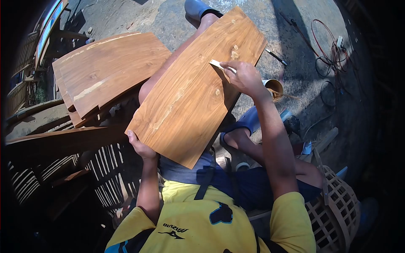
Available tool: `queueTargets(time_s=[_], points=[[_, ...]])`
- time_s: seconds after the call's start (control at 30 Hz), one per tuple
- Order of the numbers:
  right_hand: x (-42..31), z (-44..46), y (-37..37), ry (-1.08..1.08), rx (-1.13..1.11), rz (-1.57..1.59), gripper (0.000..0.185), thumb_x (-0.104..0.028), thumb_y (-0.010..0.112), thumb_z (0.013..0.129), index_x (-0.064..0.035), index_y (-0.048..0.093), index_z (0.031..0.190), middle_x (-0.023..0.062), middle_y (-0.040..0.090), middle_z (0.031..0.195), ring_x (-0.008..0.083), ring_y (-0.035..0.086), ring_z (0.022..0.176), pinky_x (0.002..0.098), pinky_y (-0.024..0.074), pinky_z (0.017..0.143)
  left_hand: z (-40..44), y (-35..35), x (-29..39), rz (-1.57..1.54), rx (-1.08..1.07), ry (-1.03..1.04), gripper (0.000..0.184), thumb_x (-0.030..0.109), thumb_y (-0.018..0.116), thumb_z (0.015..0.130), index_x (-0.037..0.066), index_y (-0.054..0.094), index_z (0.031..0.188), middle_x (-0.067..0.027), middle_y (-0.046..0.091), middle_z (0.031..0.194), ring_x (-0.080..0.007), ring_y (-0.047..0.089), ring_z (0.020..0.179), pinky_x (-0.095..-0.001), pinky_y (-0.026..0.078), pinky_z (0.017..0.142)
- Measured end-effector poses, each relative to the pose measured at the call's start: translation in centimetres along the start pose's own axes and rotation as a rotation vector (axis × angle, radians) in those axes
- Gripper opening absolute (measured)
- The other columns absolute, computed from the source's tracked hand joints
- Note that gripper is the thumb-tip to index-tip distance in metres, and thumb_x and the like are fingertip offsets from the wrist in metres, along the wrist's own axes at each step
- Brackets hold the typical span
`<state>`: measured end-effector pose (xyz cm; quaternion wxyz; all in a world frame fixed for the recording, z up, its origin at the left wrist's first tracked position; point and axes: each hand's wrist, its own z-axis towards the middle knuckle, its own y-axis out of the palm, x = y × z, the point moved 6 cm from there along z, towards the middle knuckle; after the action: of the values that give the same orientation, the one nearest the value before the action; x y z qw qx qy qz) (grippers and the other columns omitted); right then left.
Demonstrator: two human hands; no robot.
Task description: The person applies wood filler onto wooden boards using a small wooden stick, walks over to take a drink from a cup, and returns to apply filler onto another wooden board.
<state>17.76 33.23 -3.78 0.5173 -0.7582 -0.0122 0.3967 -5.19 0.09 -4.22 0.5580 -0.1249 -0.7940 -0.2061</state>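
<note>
A long wooden board (pixel 190 105) lies slantwise across my lap and leg, with pale filler patches along its grain and near its far end. My left hand (pixel 141 145) grips its near left corner, the thumb showing on the top edge. Over the board's right side, my right hand (pixel 244 78) pinches a thin pale flat strip (pixel 216 64), which looks like a scraper. The strip's tip is at the board's surface; whether it presses there I cannot tell.
More filled boards (pixel 114 71) are stacked at the left. A round container (pixel 274 86) with brown stuff and a stick stands beyond my right wrist. A black pen-like object (pixel 276 57) and coiled cables (pixel 335 59) lie on the ground. A woven basket (pixel 333 206) is at lower right.
</note>
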Motion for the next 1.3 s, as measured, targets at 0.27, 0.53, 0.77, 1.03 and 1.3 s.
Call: queueTargets(time_s=[0.27,0.53,0.77,1.03,1.3], points=[[-3.6,-3.3,0.8,-0.145,0.081,0.088,0.026,-0.024,0.063,0.095,-0.0127,0.075,0.115,0.0215,0.073,0.094,0.0382,0.071,0.091,0.0466,0.0569,0.082,0.3,0.3,-0.3,-0.075,-0.061,0.008,0.065,0.05,0.026,0.108,-0.001,0.047,0.143,-0.0186,0.058,0.138,-0.0291,0.059,0.124,-0.0431,0.045,0.107],[-4.5,-3.3,0.5,-0.109,0.079,0.474,0.025,-0.022,0.067,0.093,-0.0115,0.075,0.114,0.0182,0.074,0.098,0.0377,0.072,0.091,0.0432,0.0573,0.082,-0.4,2.2,1.4,-0.051,-0.089,0.049,0.06,0.046,0.027,0.109,-0.001,0.047,0.141,-0.0186,0.057,0.137,-0.0288,0.058,0.125,-0.0436,0.044,0.108],[-4.9,-3.9,0.5,-0.068,0.023,0.11,0.026,-0.018,0.069,0.094,-0.0052,0.074,0.116,0.0172,0.075,0.106,0.0342,0.072,0.098,0.0403,0.0568,0.085,-0.2,2.1,1.0,-0.104,-0.098,0.032,0.061,0.046,0.026,0.109,-0.002,0.047,0.141,-0.0198,0.057,0.137,-0.0298,0.058,0.126,-0.0442,0.044,0.109],[-5.0,-3.8,1.4,-0.153,0.062,0.099,0.024,-0.024,0.069,0.092,-0.0164,0.075,0.114,0.0194,0.072,0.092,0.0386,0.071,0.084,0.0467,0.0573,0.076,0.1,0.8,0.1,-0.059,-0.049,0.03,0.061,0.044,0.028,0.109,-0.003,0.049,0.14,-0.0201,0.058,0.137,-0.0297,0.059,0.125,-0.0434,0.045,0.108],[-9.8,-8.6,1.9,-0.129,-0.027,0.315,0.029,-0.021,0.067,0.095,-0.0174,0.073,0.122,0.016,0.067,0.086,0.0345,0.069,0.081,0.0423,0.0545,0.075,-0.4,2.4,1.2,-0.161,-0.11,0.012,0.061,0.037,0.026,0.107,-0.008,0.049,0.141,-0.0238,0.06,0.136,-0.0314,0.062,0.124,-0.0413,0.047,0.108]])
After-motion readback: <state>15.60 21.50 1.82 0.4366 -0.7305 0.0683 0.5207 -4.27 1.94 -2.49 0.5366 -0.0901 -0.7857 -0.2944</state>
